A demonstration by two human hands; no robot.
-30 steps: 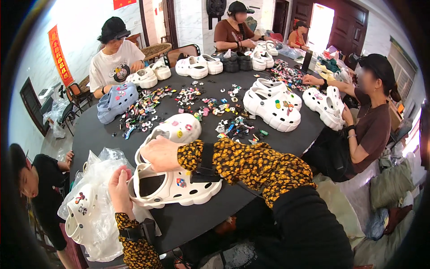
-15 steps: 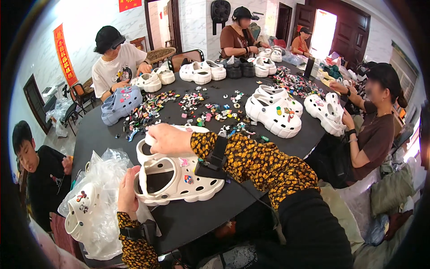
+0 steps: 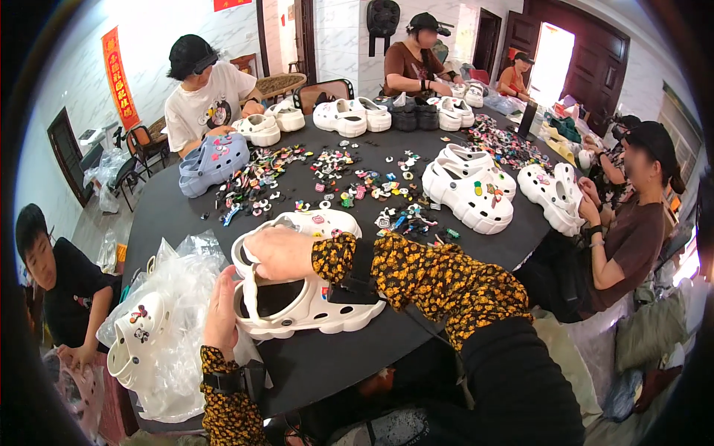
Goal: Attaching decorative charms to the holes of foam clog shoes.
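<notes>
The right hand [image 3: 279,254] bends over the opening of the far white clog [image 3: 338,221], mid-frame; its fingertips are hidden, so I cannot tell whether that grip holds anything. The left hand's [image 3: 222,312] grip is wide, fingers straight, just beside the heel of the near white clog [image 3: 335,314], on the dark counter [image 3: 297,386]. The strap rivet's marking is too small to read. At lower left, a crumpled clear bag [image 3: 178,372] lies with another clog [image 3: 141,331]. Coloured charms [image 3: 256,182] are heaped beyond. Upper left, a red banner [image 3: 120,78] bears a column of characters.
</notes>
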